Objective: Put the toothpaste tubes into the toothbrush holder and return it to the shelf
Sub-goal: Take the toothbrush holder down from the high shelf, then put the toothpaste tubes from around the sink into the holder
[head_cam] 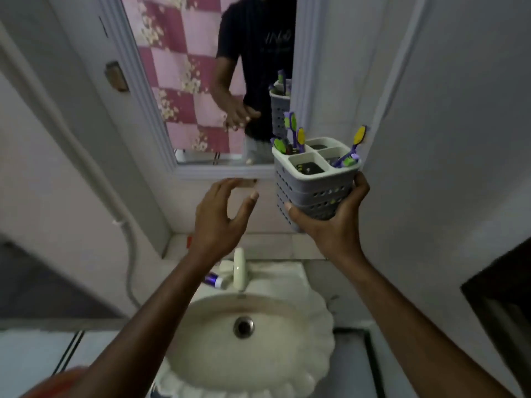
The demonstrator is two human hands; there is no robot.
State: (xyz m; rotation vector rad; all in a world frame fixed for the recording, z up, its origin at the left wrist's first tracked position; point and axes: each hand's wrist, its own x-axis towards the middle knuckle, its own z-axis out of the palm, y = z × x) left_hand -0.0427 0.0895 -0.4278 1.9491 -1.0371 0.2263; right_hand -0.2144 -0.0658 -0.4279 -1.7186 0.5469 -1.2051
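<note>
My right hand [333, 222] grips a grey perforated toothbrush holder [313, 185] with a white four-compartment top, held upright in the air to the right of the mirror's lower corner. Several purple-and-yellow toothbrushes [296, 133] stand in it. My left hand [221, 216] hovers empty to the left of the holder, fingers spread and curled, just below the mirror frame. A purple-and-white toothpaste tube [215, 280] lies on the sink's back ledge, left of the tap, partly hidden by my left forearm.
A white scalloped sink [310, 354] with a metal drain sits below my arms, with a cream tap [239, 268] at its back. A white-framed mirror [184, 81] hangs above, reflecting a person and a pink checked curtain. A grey wall stands on the right, and a dark frame [500, 300] sits at lower right.
</note>
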